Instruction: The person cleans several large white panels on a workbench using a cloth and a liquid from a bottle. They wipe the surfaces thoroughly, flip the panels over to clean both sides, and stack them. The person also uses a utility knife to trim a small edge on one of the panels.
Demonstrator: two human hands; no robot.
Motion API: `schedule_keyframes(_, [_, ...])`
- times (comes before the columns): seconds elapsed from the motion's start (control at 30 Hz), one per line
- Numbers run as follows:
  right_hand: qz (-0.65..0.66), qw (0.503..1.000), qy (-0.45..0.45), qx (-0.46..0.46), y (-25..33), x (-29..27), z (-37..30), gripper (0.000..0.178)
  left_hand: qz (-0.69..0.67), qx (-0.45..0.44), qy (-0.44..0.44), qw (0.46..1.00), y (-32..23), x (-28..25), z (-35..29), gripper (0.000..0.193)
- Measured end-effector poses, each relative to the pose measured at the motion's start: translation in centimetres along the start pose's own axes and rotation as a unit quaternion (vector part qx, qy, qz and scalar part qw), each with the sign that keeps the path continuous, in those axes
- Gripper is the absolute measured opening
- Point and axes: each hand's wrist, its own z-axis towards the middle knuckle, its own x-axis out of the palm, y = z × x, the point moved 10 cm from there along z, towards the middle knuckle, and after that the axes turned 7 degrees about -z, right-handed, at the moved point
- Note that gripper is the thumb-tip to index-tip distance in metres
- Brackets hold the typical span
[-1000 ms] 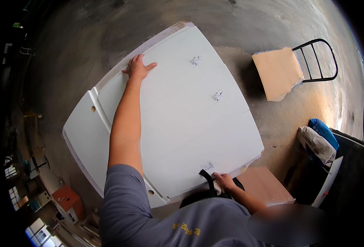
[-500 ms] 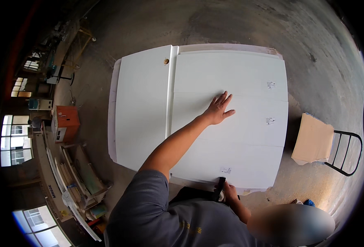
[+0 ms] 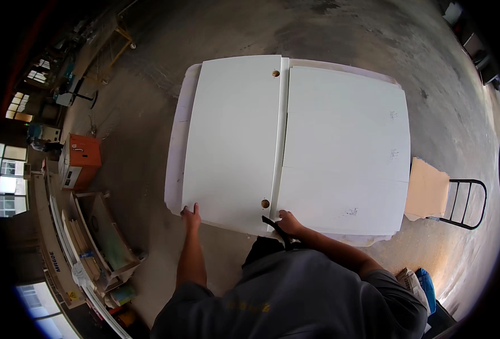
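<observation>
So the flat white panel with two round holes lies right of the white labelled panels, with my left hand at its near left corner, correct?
Not quite: the head view shows the holed white panel lying left of the white labelled panels. Your left hand is at its near left corner.

Concrete floor (image 3: 148, 141), grey, scuffed. At right: one tan cardboard sheet (image 3: 429, 189), ragged-edged, adjoining a black tubular handle (image 3: 466, 181) with crossbars; below these, one blue bag (image 3: 425, 287) beside one whitish bag (image 3: 411, 283). At left: one orange cabinet (image 3: 84, 155); one open wooden crate (image 3: 127, 270); bright paned windows (image 3: 7, 181). Upper left, dim: apparently a yellowish wheeled frame (image 3: 113, 59).
</observation>
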Motion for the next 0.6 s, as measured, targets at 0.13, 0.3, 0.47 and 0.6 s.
schedule_keyframes(0.13, [0.0,0.988,0.036,0.152,2.2,4.0,-0.2,0.049,0.041,0.055,0.047,0.997,-1.9,0.6,1.3,0.083])
schedule_keyframes(0.3, [0.158,0.964,-0.002,0.215,-1.4,8.1,-2.0,0.054,-0.011,-0.015,0.035,0.999,0.8,0.3,2.7,0.083])
schedule_keyframes(0.47, [0.497,0.833,-0.056,0.238,0.8,9.2,-4.2,0.056,-0.423,-0.294,0.112,0.85,4.6,2.9,0.0,0.086])
schedule_keyframes(0.6, [0.445,0.843,-0.116,0.277,2.3,9.0,-4.6,0.048,-0.435,-0.27,0.102,0.853,5.9,3.5,0.7,0.082])
